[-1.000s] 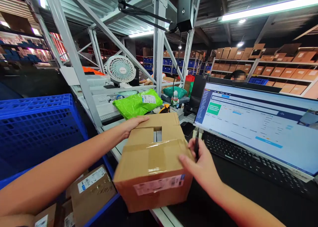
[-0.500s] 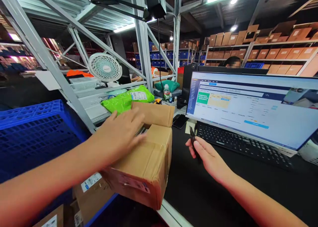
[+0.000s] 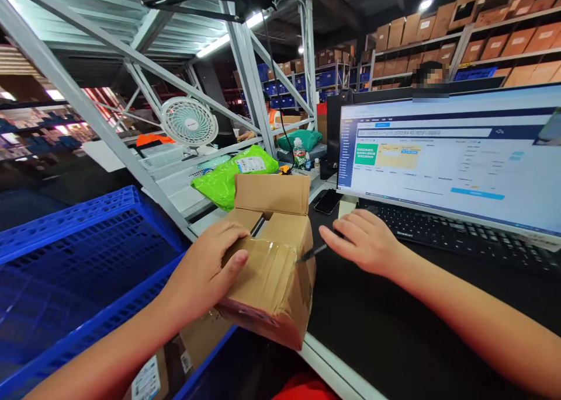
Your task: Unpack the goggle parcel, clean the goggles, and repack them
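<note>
A brown cardboard box (image 3: 267, 271) sits at the table's left edge, one flap upright at its far end. Through a gap in the top, something dark and light shows inside, too little to name. My left hand (image 3: 210, 265) grips the box's left side, thumb lying on top and fingertips curled near the gap. In my right hand (image 3: 366, 242) is a slim black pen (image 3: 314, 252), pinched and pointing left. Its tip meets the box's upper right edge; whether it presses in, I cannot tell.
Blue crates (image 3: 109, 213) stand on the left, with labelled cartons (image 3: 146, 379) below. Behind the box lie a green plastic parcel (image 3: 236, 175) and a phone (image 3: 328, 201). A monitor (image 3: 438, 160) and keyboard (image 3: 421, 228) stand at the right. A fan (image 3: 190, 121) sits on the rack.
My left hand has come down from above the box and now holds its left side. My right hand has brought the pen leftward to the box's edge. The view has shifted slightly.
</note>
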A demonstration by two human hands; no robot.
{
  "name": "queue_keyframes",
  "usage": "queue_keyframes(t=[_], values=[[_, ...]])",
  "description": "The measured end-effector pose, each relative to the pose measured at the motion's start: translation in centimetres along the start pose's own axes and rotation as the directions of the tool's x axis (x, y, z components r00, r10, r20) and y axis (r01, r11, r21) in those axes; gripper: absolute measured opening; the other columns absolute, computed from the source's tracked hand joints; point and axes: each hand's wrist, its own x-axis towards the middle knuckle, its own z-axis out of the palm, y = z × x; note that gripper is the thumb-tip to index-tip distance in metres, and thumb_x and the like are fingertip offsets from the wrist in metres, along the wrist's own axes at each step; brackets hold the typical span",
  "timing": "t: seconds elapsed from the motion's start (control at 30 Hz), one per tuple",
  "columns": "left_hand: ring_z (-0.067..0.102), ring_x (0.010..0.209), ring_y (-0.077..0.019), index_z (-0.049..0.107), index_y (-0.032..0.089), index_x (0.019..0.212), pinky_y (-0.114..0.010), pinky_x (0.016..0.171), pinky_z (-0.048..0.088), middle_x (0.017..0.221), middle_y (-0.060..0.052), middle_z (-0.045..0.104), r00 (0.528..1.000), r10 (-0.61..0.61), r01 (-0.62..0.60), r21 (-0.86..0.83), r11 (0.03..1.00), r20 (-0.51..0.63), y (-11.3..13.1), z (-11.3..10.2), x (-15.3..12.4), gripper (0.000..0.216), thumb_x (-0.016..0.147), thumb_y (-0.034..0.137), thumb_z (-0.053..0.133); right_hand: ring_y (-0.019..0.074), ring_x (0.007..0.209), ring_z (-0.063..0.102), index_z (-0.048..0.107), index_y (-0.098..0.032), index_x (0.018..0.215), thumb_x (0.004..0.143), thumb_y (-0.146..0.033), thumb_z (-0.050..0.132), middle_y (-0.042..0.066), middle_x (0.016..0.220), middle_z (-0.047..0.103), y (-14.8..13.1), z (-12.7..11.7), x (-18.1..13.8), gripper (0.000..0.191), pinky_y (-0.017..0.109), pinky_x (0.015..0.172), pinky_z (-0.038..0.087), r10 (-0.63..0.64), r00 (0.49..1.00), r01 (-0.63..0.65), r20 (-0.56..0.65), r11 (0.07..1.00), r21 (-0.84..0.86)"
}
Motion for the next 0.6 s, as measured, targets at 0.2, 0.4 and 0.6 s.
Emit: queue_keyframes(t=[0.2,0.4,0.6], values=[[0.066,0.096,-0.0240,0.061,0.018,0.103,-0.036,0.087,0.053,0.102,-0.010,0.070,0.989,0.050,-0.049,0.007,0.999,-0.140,-0.7,0.0,0.3,0.065,0.101,0.068,0.019,0.0190,0.077,0.052,0.069,-0.020,0.112,0.101,-0.010,0.041,0.007,0.086,0.066,3.4,1.3,-0.6,0.032,0.034,0.070,0.036,0.191,0.981,-0.183,0.031,0.966,-0.182],[0.065,0.096,-0.0250,0.061,0.018,0.102,-0.035,0.085,0.053,0.101,-0.010,0.069,0.985,0.052,-0.052,0.006,0.999,-0.166,-0.5,0.1,1.2,0.071,0.099,0.071,0.014,0.0171,0.077,0.054,0.067,-0.017,0.111,0.098,-0.010,0.051,0.005,0.087,0.068,-0.1,-0.8,-0.8,0.022,0.032,0.072,0.040,-0.084,0.995,0.078,-0.059,0.993,-0.086],[0.063,0.091,-0.0248,0.057,0.020,0.099,-0.037,0.080,0.051,0.098,-0.012,0.067,0.980,0.018,-0.023,-0.024,0.999,-0.196,-0.9,-0.1,0.1,0.072,0.097,0.073,0.009,0.0177,0.073,0.052,0.065,-0.012,0.114,0.095,-0.005,0.050,0.006,0.082,0.067,-0.9,0.5,-1.6,0.025,0.033,0.066,0.038,-0.016,1.000,0.016,0.000,0.999,-0.036]])
